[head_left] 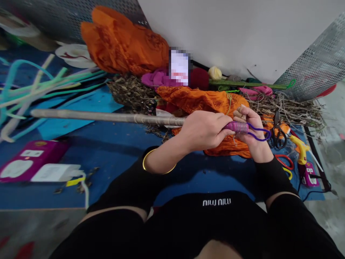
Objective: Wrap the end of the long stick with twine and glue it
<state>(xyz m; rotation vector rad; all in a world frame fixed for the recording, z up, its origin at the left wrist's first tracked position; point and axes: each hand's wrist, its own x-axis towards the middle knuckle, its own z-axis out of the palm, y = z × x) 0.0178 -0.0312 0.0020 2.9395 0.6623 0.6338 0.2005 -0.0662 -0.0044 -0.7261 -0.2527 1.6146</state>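
Observation:
A long wooden stick (107, 116) stretches from the left across the blue table toward my hands. My left hand (201, 129) is closed around it near its right end, thumb and finger pinching the purple wrapping (239, 127). Greyish thread is wound in tight turns over that wrapping. From the tip a dark purple cord (265, 138) sticks out in a loop. My right hand (250, 126) is just behind the wrapped tip, fingers curled in; what they pinch is too small to make out. A short loose thread end hangs below the wrapping.
Orange cloth (126, 43) and dry twigs (132, 91) lie along the back by a phone (179, 66). Pale foam strips (35, 86) are at left, above a purple box (32, 160). Black scissors (277, 133) and a yellow glue gun (300, 147) lie at right.

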